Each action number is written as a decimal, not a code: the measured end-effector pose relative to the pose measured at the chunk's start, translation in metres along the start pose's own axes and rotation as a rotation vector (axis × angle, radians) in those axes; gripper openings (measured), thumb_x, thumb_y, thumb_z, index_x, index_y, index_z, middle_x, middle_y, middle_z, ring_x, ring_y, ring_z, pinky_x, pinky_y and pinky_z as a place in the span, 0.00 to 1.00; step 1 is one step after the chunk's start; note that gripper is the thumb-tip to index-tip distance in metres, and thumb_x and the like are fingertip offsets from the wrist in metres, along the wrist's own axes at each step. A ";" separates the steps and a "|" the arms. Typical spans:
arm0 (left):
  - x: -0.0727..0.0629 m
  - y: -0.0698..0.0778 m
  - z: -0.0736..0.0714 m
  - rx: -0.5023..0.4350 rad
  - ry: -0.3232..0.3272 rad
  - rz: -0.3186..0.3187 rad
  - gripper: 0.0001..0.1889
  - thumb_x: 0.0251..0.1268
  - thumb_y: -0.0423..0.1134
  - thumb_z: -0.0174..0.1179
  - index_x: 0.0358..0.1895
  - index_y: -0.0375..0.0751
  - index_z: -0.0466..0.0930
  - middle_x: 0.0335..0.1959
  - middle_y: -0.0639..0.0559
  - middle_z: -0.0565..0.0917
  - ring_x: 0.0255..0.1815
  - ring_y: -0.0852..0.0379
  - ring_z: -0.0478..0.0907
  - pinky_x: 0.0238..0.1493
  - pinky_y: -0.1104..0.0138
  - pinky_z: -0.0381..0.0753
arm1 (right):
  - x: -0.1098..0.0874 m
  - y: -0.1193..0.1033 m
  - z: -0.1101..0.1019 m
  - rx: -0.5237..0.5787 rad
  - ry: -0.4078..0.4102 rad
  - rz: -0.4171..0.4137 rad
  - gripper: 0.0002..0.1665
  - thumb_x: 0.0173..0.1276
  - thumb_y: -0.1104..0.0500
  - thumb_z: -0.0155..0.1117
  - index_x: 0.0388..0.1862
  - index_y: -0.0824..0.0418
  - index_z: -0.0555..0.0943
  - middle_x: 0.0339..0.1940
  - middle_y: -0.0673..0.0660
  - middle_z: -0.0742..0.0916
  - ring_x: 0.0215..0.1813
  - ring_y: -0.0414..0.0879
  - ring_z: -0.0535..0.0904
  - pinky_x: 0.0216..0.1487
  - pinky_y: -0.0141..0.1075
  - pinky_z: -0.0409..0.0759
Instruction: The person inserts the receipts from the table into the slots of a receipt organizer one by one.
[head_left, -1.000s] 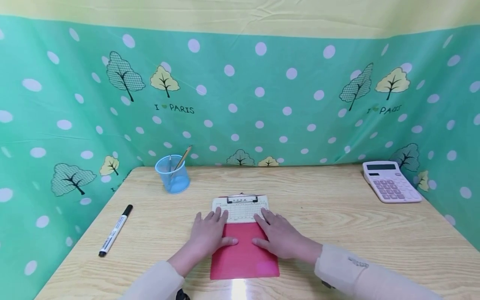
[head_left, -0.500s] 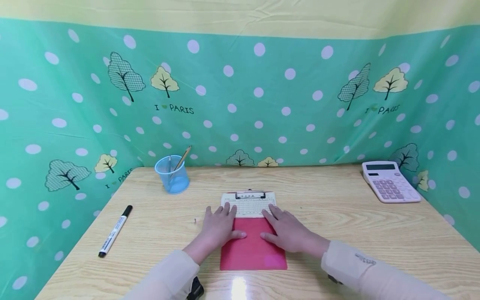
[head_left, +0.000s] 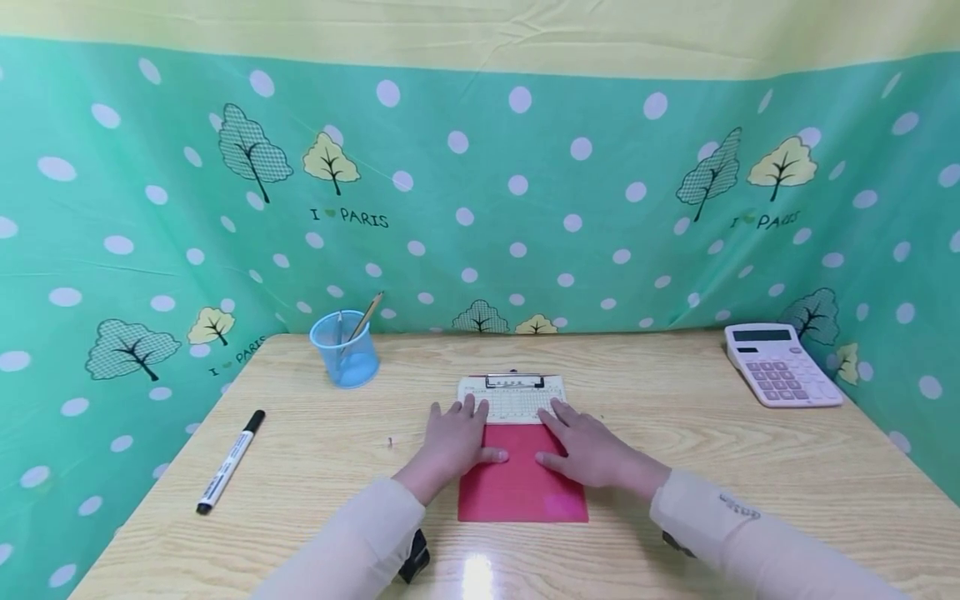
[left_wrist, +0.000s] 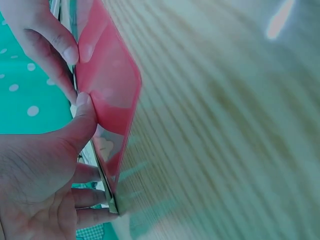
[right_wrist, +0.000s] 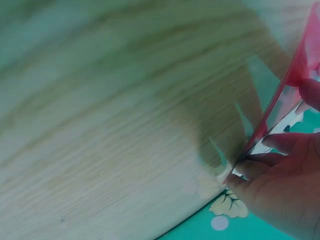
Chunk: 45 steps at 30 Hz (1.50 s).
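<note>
A red clipboard (head_left: 517, 496) lies on the wooden table in front of me, its metal clip (head_left: 515, 382) at the far end. Under the clip, a ruled paper form (head_left: 512, 406) covers the upper part of the board. My left hand (head_left: 453, 437) rests along the left edge, fingers extended forward and thumb on the red surface. Opposite it, my right hand (head_left: 592, 450) lies on the right edge, its thumb pointing inward. In the left wrist view, the left thumb (left_wrist: 82, 117) touches the board's face. The right wrist view has the right fingertips (right_wrist: 235, 182) at the board's edge.
A blue mesh pen cup (head_left: 347, 358) with pencils stands at the back left. On the left lies a black-and-white marker (head_left: 231, 462). A pink calculator (head_left: 783, 367) sits at the back right. Behind the table (head_left: 675, 517) hangs a green dotted curtain (head_left: 517, 217).
The clipboard has slid to the right and slightly away from me, with both hands moving along on its edges. The marker, pen cup and calculator stayed in place.
</note>
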<state>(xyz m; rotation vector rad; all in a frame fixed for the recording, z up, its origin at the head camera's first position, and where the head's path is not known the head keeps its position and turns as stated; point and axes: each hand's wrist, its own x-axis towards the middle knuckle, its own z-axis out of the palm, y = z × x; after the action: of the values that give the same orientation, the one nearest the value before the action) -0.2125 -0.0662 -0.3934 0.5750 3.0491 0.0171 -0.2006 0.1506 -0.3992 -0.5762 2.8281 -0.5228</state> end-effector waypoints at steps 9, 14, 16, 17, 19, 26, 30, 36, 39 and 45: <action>0.019 0.005 0.005 -0.023 -0.012 -0.026 0.46 0.60 0.65 0.66 0.73 0.36 0.69 0.71 0.37 0.71 0.69 0.40 0.71 0.69 0.42 0.66 | 0.008 0.016 -0.006 0.034 -0.019 0.007 0.44 0.73 0.46 0.64 0.79 0.66 0.62 0.81 0.70 0.59 0.80 0.67 0.52 0.77 0.61 0.50; 0.030 0.007 0.005 -0.037 -0.023 -0.032 0.46 0.60 0.66 0.66 0.74 0.37 0.68 0.72 0.37 0.70 0.70 0.40 0.70 0.70 0.41 0.65 | 0.012 0.024 -0.008 0.035 -0.005 0.006 0.44 0.74 0.45 0.64 0.79 0.66 0.62 0.81 0.70 0.59 0.80 0.67 0.52 0.77 0.61 0.48; 0.034 0.008 0.004 -0.045 -0.027 -0.036 0.46 0.60 0.65 0.66 0.74 0.37 0.69 0.72 0.38 0.70 0.70 0.40 0.70 0.70 0.41 0.65 | 0.014 0.028 -0.009 0.033 -0.002 0.011 0.44 0.74 0.45 0.63 0.79 0.65 0.62 0.81 0.70 0.58 0.80 0.67 0.52 0.77 0.61 0.47; 0.035 0.009 0.004 -0.050 -0.029 -0.038 0.46 0.60 0.65 0.66 0.74 0.37 0.69 0.72 0.38 0.70 0.71 0.40 0.70 0.70 0.41 0.65 | 0.015 0.030 -0.010 0.033 -0.001 0.015 0.44 0.74 0.45 0.63 0.79 0.65 0.62 0.81 0.70 0.58 0.80 0.67 0.52 0.77 0.61 0.46; 0.039 0.010 0.003 -0.060 -0.033 -0.044 0.46 0.60 0.64 0.67 0.74 0.37 0.69 0.72 0.38 0.70 0.71 0.41 0.70 0.70 0.41 0.65 | 0.017 0.033 -0.010 0.034 0.000 0.022 0.44 0.74 0.45 0.63 0.80 0.64 0.62 0.81 0.70 0.58 0.80 0.67 0.52 0.77 0.62 0.45; 0.047 0.014 -0.002 -0.084 -0.034 -0.069 0.46 0.58 0.63 0.69 0.73 0.37 0.69 0.71 0.37 0.71 0.69 0.40 0.71 0.70 0.43 0.65 | 0.021 0.038 -0.013 0.026 -0.003 0.039 0.44 0.74 0.43 0.62 0.80 0.62 0.61 0.81 0.68 0.59 0.80 0.66 0.52 0.77 0.63 0.42; 0.050 0.015 -0.004 -0.105 -0.042 -0.083 0.46 0.58 0.63 0.70 0.73 0.37 0.69 0.72 0.37 0.71 0.69 0.39 0.72 0.71 0.43 0.65 | 0.024 0.039 -0.014 0.017 -0.005 0.037 0.44 0.75 0.43 0.62 0.80 0.62 0.61 0.81 0.68 0.58 0.81 0.65 0.52 0.77 0.64 0.41; 0.054 0.014 -0.005 -0.120 -0.047 -0.093 0.46 0.57 0.62 0.70 0.73 0.37 0.69 0.72 0.36 0.71 0.70 0.38 0.71 0.70 0.43 0.65 | 0.027 0.040 -0.017 0.032 -0.007 0.028 0.44 0.74 0.44 0.62 0.80 0.64 0.61 0.81 0.69 0.58 0.80 0.66 0.52 0.77 0.62 0.41; 0.056 0.015 -0.006 -0.128 -0.052 -0.100 0.46 0.58 0.62 0.70 0.73 0.37 0.69 0.73 0.36 0.70 0.71 0.38 0.69 0.71 0.44 0.65 | 0.029 0.042 -0.018 0.037 -0.012 0.024 0.44 0.75 0.44 0.62 0.80 0.64 0.60 0.81 0.69 0.58 0.81 0.66 0.50 0.78 0.61 0.42; 0.059 0.016 -0.008 -0.142 -0.059 -0.106 0.45 0.59 0.61 0.70 0.74 0.37 0.68 0.74 0.36 0.69 0.72 0.38 0.68 0.72 0.45 0.64 | 0.030 0.045 -0.020 0.021 -0.021 0.005 0.45 0.76 0.43 0.60 0.80 0.65 0.59 0.81 0.70 0.57 0.81 0.66 0.48 0.78 0.61 0.43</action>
<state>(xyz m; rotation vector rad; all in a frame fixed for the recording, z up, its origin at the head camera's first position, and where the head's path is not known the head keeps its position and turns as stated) -0.2614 -0.0297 -0.3877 0.3964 2.9850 0.2080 -0.2485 0.1826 -0.4023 -0.5675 2.8005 -0.5413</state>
